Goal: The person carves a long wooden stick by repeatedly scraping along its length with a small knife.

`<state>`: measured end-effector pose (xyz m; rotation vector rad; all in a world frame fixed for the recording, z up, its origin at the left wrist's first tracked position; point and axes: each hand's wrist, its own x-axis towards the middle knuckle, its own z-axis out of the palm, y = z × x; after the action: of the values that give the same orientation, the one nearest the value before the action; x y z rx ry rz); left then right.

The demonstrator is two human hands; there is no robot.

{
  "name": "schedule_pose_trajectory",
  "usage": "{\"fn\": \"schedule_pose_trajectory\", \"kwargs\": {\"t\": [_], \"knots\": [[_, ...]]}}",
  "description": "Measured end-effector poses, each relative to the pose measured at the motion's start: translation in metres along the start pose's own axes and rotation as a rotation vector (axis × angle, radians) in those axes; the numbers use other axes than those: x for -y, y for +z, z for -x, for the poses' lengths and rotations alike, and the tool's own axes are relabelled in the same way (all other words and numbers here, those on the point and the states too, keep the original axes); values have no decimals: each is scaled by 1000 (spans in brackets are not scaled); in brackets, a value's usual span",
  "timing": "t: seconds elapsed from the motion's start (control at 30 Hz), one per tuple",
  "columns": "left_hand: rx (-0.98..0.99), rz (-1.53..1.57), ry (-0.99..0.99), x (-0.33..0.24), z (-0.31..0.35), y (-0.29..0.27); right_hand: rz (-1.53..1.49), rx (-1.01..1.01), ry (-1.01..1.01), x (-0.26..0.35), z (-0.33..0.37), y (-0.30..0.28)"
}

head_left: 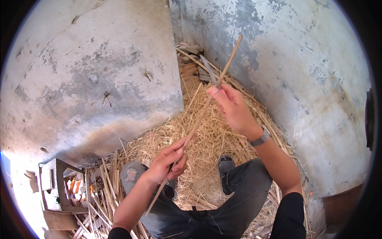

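Note:
A long, thin bamboo stick slants from above my lap up toward the far right. My left hand is closed round its lower part, and the lower end pokes out below the fist. Farther up, my right hand grips a knife whose narrow grey blade points up and to the left. A bit of pink shows between the right fingers; most of the handle is hidden. The blade crosses the stick close to the right thumb, and the stick's upper end runs on past that hand.
Pale shavings cover the floor around my feet. Several split sticks lie at the left beside a wooden frame. Worn plaster walls rise at the left and right. Bricks are piled in the far corner.

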<state>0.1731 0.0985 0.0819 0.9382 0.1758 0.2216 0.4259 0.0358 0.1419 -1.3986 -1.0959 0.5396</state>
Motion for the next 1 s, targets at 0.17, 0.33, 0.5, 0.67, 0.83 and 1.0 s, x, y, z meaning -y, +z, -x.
{"fn": "schedule_pose_trajectory", "kwargs": {"t": [0.17, 0.33, 0.5, 0.67, 0.83, 1.0], "knots": [[-72, -70, 40, 1, -32, -20, 584, 117, -93, -16, 17, -8], [-18, -4, -7, 27, -43, -31, 745, 432, -92, -39, 64, 5], [-71, 2, -53, 39, -33, -34, 892, 280, -56, -63, 31, -17], [-65, 39, -49, 49, -37, -34, 863, 417, -65, -57, 51, -1], [-54, 40, -97, 52, -26, -31, 886, 250, 9, -74, 31, -28], [-80, 63, -74, 51, -29, -30, 879, 397, -129, -63, 46, -9]]}}
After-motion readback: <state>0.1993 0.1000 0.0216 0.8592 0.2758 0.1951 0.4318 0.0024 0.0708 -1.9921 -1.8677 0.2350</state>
